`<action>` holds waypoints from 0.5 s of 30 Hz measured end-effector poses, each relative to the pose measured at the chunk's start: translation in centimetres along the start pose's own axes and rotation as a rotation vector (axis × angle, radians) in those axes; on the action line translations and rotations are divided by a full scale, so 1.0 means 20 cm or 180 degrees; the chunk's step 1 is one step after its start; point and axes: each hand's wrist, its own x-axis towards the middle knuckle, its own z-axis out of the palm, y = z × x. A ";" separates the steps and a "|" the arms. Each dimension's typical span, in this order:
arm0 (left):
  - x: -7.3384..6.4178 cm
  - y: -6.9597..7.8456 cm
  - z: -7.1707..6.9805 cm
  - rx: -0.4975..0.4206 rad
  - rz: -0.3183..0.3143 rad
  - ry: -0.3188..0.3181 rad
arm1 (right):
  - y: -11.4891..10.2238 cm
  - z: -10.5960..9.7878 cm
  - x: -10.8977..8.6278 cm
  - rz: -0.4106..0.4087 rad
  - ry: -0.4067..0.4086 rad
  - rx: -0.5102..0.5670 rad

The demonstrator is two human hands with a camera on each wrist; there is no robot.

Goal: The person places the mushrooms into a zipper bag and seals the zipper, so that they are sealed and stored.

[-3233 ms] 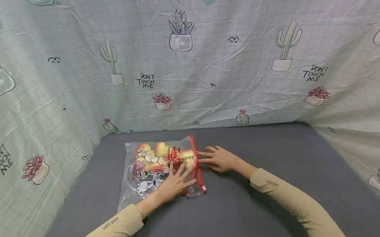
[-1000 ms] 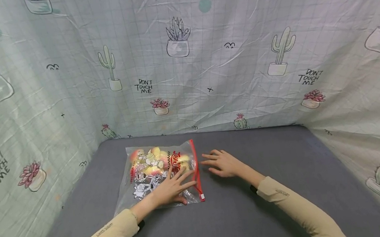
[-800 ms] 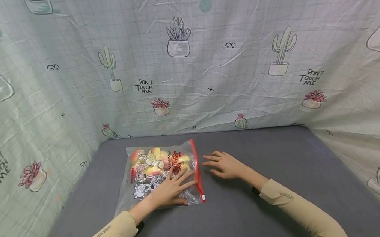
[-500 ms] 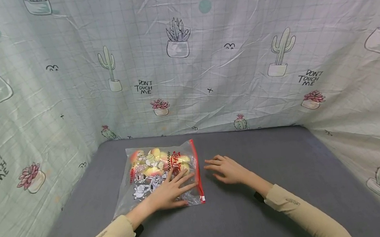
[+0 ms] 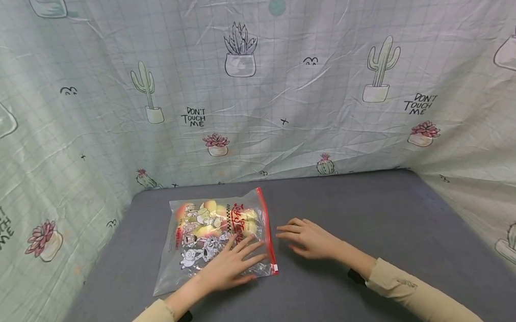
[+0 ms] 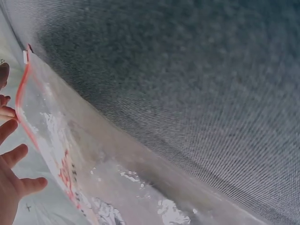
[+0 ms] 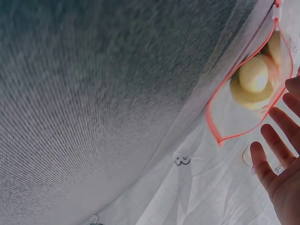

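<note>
A clear plastic zip bag with a red zip edge, a white slider and cartoon prints lies on the grey table. Several yellow-and-red round things, like fruit, show through its plastic. In the right wrist view the bag's red-rimmed mouth gapes, with a yellow round thing inside. My left hand, fingers spread, is over the bag's near right part, its fingertips close to the zip edge. My right hand hovers just right of that edge, fingers extended and holding nothing.
The grey table reaches back to a hanging pale curtain printed with cacti and potted plants. That same curtain encloses the left and right sides.
My right hand has drawn back from the red zip edge, rightward and toward me. My left hand has slid slightly nearer to me over the bag. The bag has stayed nearly in place.
</note>
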 end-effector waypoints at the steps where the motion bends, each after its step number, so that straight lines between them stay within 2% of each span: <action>1: 0.00 0.00 -0.01 -0.0001 0.0006 0.0012 | -0.01 -0.01 0.00 -0.0003 0.0013 0.0008; 8: 0.01 0.04 -0.04 -0.0086 0.0078 0.0093 | -0.05 -0.03 -0.01 -0.0041 0.0074 0.0048; 15: 0.02 0.09 -0.04 0.0049 0.0281 0.0225 | -0.09 -0.03 -0.02 -0.0174 0.0125 0.0005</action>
